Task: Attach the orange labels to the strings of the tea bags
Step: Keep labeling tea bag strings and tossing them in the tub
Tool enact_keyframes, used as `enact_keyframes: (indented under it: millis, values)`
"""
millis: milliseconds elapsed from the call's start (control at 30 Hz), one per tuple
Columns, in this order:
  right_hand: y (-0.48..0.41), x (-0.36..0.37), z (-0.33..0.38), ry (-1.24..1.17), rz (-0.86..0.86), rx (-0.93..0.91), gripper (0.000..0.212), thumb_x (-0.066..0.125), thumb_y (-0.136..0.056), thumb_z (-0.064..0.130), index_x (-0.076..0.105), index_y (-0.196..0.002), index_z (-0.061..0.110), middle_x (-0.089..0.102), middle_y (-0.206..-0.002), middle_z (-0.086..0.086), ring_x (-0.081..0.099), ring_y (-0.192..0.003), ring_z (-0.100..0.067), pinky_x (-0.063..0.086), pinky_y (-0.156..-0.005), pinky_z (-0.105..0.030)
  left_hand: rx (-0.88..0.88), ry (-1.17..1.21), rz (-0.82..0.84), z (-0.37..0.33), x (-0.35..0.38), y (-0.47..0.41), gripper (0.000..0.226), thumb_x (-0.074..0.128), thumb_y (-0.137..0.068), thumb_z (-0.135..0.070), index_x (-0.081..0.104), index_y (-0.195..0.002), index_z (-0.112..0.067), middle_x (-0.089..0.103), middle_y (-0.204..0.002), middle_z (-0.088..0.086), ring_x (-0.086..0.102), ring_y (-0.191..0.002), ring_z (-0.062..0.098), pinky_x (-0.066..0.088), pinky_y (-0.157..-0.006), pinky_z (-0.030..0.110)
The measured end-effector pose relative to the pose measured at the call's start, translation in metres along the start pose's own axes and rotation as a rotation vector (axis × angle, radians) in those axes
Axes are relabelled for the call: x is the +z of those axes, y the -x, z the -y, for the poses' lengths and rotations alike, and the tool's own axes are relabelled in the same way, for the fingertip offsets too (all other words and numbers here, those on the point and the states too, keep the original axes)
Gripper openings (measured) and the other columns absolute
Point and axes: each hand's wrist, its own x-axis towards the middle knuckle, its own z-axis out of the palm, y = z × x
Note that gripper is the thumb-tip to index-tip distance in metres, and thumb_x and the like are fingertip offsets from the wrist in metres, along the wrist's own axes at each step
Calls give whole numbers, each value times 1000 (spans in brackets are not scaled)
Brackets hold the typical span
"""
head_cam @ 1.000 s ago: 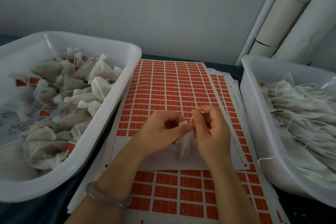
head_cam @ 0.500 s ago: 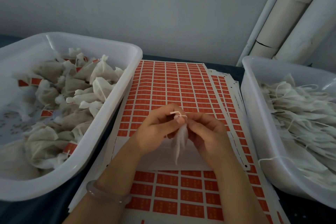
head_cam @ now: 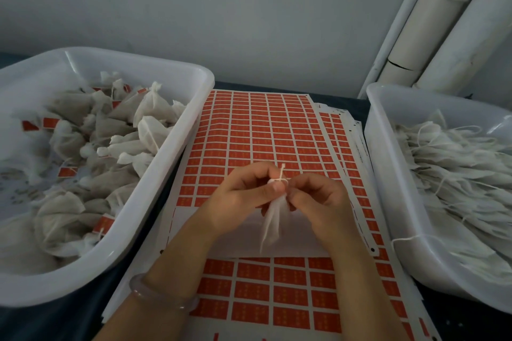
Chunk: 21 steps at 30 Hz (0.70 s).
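A white tea bag (head_cam: 273, 219) hangs between my hands over the sheet of orange labels (head_cam: 260, 133). My left hand (head_cam: 243, 196) pinches the bag's gathered neck between thumb and fingers. My right hand (head_cam: 318, 199) pinches the same neck from the right. A short end of the white string (head_cam: 282, 174) sticks up above the fingers. No loose label shows in either hand.
A white tub (head_cam: 155, 188) at the left holds several labelled tea bags. A white tub (head_cam: 388, 174) at the right holds flat bags with loose strings. More label sheets (head_cam: 277, 293) lie stacked toward me. White pipes (head_cam: 443, 22) run up the back right wall.
Both hands stayed at the bag's neck. The string looped over the fingers half a second ago; now one short end stands upright. The bag hangs a little lower.
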Motion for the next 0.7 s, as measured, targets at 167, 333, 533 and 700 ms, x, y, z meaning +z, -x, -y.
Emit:
enact_keyframes:
  millis: [167, 333, 533, 700]
  values:
    - [1, 16, 0, 188, -166, -113, 12, 60, -78, 15, 60, -70, 24, 62, -62, 14, 57, -60, 0, 45, -54, -8, -98, 55, -229, -2, 6, -3, 14, 63, -82, -20, 68, -72, -11, 64, -66, 2, 61, -61, 14, 51, -62, 24]
    - [1, 18, -5, 359, -230, -272, 5, 59, -75, 18, 57, -71, 16, 55, -65, 11, 54, -66, -6, 44, -58, -9, -251, 144, -504, 4, 12, -5, 12, 70, -78, -11, 73, -67, -14, 67, -65, 4, 63, -59, 14, 50, -59, 28]
    - [0, 19, -7, 326, -284, -239, 4, 57, -73, 22, 56, -69, 22, 54, -64, 13, 55, -66, -4, 43, -59, -8, -159, 62, -474, 0, 6, -4, 21, 71, -76, 2, 61, -70, -16, 67, -67, 2, 62, -57, 14, 50, -51, 24]
    - [0, 20, -8, 311, -298, -211, 11, 57, -73, 17, 54, -70, 27, 55, -65, 15, 57, -67, -4, 44, -58, -7, -33, -280, -345, -6, 6, -1, 19, 70, -78, -7, 73, -80, -26, 73, -77, -2, 69, -69, 14, 56, -62, 22]
